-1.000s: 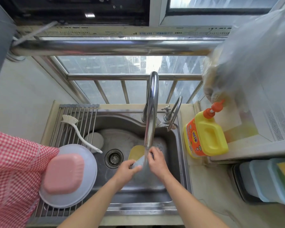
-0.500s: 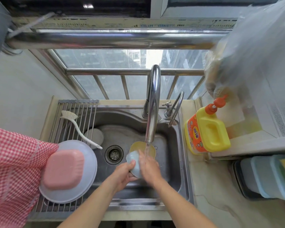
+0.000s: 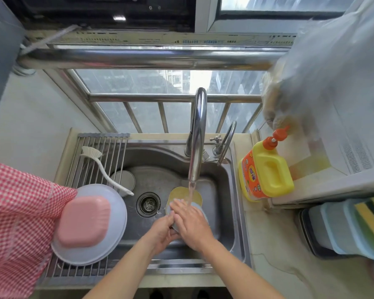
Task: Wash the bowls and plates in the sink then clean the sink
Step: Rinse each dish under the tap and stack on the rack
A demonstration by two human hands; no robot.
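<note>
Water runs from the tall tap (image 3: 198, 134) into the steel sink (image 3: 222, 186). Under the stream I hold a small pale blue bowl (image 3: 200, 209). My left hand (image 3: 162, 230) grips it from below at its near edge. My right hand (image 3: 190, 223) lies over the bowl with fingers spread flat on it, covering most of it. A yellow dish (image 3: 179, 194) lies on the sink floor just behind the bowl. On the roll-up rack (image 3: 104, 152) at the left sit stacked pale plates (image 3: 117, 223) with an upturned pink bowl (image 3: 83, 221) on top.
A white dish brush (image 3: 104, 169) lies across the rack over a small round lid (image 3: 124, 180). The drain strainer (image 3: 148, 204) is left of the hands. A yellow detergent bottle (image 3: 266, 171) stands on the right counter, sponges in a holder (image 3: 354, 227) beyond. Red checked cloth (image 3: 15, 216) hangs at the left.
The bowl turned in my hands under the stream. My right hand moved from the bowl's right side to lie over it, and my left hand slid lower, beneath it.
</note>
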